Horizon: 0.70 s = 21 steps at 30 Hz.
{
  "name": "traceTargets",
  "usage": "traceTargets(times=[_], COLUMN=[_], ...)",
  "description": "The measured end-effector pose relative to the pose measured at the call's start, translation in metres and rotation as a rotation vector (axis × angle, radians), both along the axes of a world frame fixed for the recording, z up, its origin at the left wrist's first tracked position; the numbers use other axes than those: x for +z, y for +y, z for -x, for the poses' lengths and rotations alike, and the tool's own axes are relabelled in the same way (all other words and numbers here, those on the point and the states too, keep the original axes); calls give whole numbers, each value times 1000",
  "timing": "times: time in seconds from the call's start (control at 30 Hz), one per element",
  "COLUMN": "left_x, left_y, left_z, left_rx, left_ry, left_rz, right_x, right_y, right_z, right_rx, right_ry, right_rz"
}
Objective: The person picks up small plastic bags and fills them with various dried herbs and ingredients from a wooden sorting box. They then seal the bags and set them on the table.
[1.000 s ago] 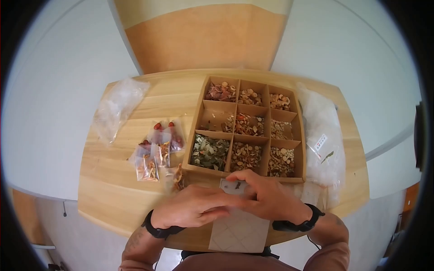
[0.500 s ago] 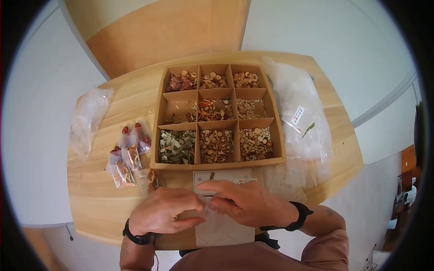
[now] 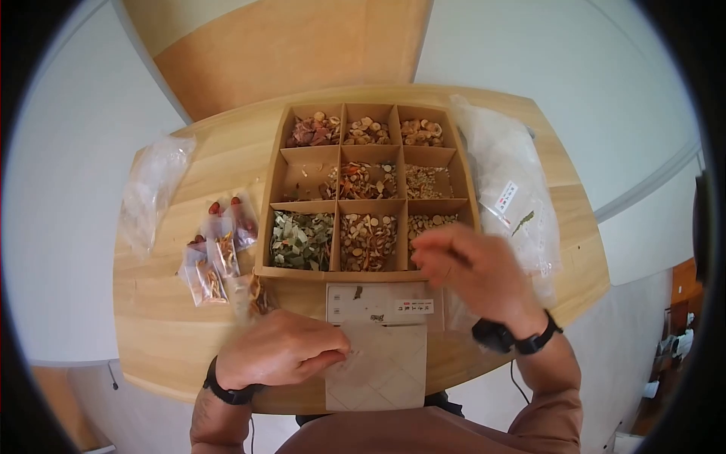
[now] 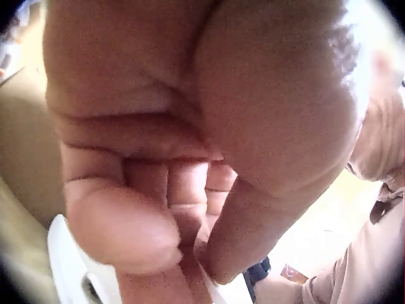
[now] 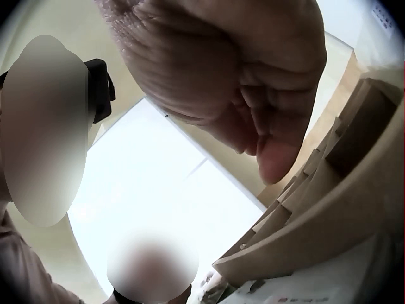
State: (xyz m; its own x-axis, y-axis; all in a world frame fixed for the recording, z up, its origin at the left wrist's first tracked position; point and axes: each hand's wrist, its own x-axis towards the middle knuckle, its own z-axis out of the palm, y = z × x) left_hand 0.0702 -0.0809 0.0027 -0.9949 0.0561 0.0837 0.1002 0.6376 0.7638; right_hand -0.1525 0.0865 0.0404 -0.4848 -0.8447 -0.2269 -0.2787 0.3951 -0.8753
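Observation:
My left hand [image 3: 283,349] pinches a small see-through plastic bag [image 3: 361,356] between thumb and fingertips, above a pale patterned sheet [image 3: 401,386]. In the left wrist view, the curled fingers and thumb of the left hand [image 4: 190,152] hide most of the bag. Blurred, my right hand [image 3: 484,276] hovers at the front right corner of a divided cardboard box [image 3: 302,270], overlapping the compartment of pale dried slices [image 3: 431,222]. Its fingers bend loosely, and nothing shows between them in the right wrist view, where the right hand [image 5: 253,82] hangs beside the box wall [image 5: 329,221].
Several filled clear sachets [image 3: 204,284] lie left of the box, some holding red fruit [image 3: 237,201]. Leaf pieces [image 3: 302,238] and dried slices [image 3: 368,240] fill the other front compartments. Large plastic bags lie at the left [image 3: 155,189] and right [image 3: 503,151]. A printed white packet [image 3: 352,306] lies in front.
Both hands were together over the sheet. The right hand has parted from the left and moved right and forward to the box, while the left stays with the bag. The head view has shifted.

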Motion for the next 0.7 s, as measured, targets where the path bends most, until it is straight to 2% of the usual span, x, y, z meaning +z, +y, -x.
traceTargets(times=[0.1,0.2,0.4,0.5,0.6,0.7], left_x=[-6,-12,-25,-29,-31,-35], left_y=[-2,1,3,3,5,5], left_z=[5,9,9,8,8,7], left_rx=[-30,-58,-62,-76,-81,-68], left_ry=[-6,-20,13,21,28,55], left_rz=[-4,-62,-137,-93,-84,-99], right_x=[-2,-23,-35,-44,-54,-49], right_y=[-12,-40,-83,-93,-89,-91], right_z=[16,23,24,18,15,20], right_rx=[150,384,616,638,656,723], right_ry=[233,649,916,957,930,817], right_rz=[126,349,5,-40,33,-2])
